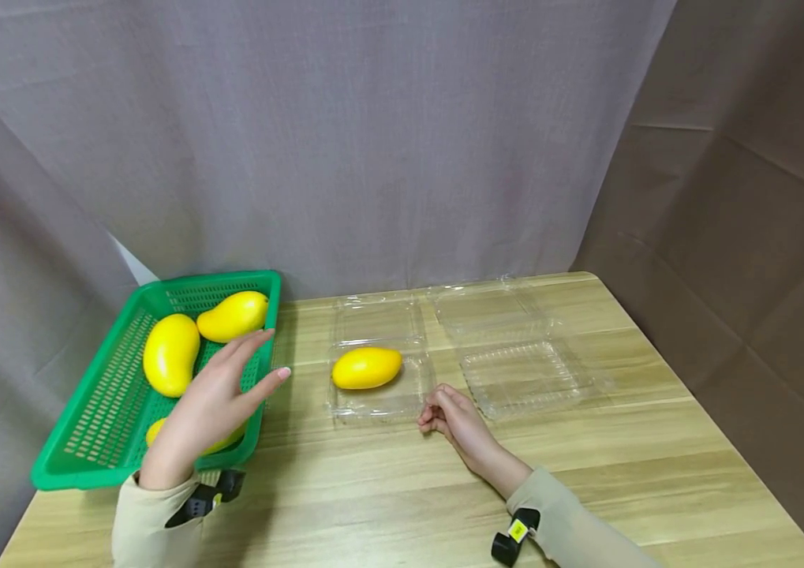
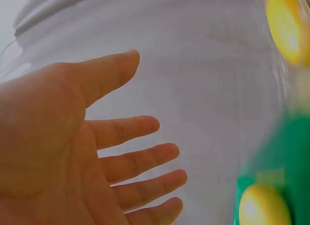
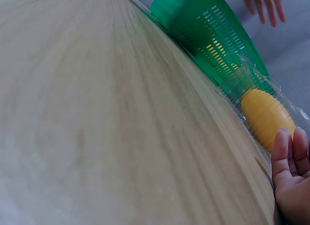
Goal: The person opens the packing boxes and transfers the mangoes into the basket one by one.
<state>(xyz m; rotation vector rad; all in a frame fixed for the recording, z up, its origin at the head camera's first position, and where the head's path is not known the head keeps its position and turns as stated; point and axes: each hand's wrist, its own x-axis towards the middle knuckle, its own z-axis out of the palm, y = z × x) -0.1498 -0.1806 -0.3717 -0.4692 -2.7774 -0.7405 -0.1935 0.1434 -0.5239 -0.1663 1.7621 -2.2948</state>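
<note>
My left hand [image 1: 211, 404] hovers over the right side of a green plastic basket [image 1: 270, 315], fingers spread and thumb apart, with nothing in its grasp. Two yellow mangoes, one [image 1: 170, 355] at the left and another [image 1: 233, 315] at the back, lie in the basket; a third mango [image 1: 227, 442] is partly hidden under the hand. In an open clear plastic clamshell box [image 1: 412, 398] lies a single mango [image 1: 366, 368]. By that box's front right corner is my right hand [image 1: 464, 432], its fingers loosely curled and holding nothing. The right wrist view shows its fingertips [image 3: 281, 142] overlapping the boxed mango.
A second open clamshell box [image 1: 522, 379] sits to the right with its lid [image 1: 487, 308] folded back. All of it stands on a wooden table [image 1: 373, 497]. Grey curtain [image 1: 402, 142] hangs behind the table, and brown cloth [image 1: 749, 237] hangs along the right.
</note>
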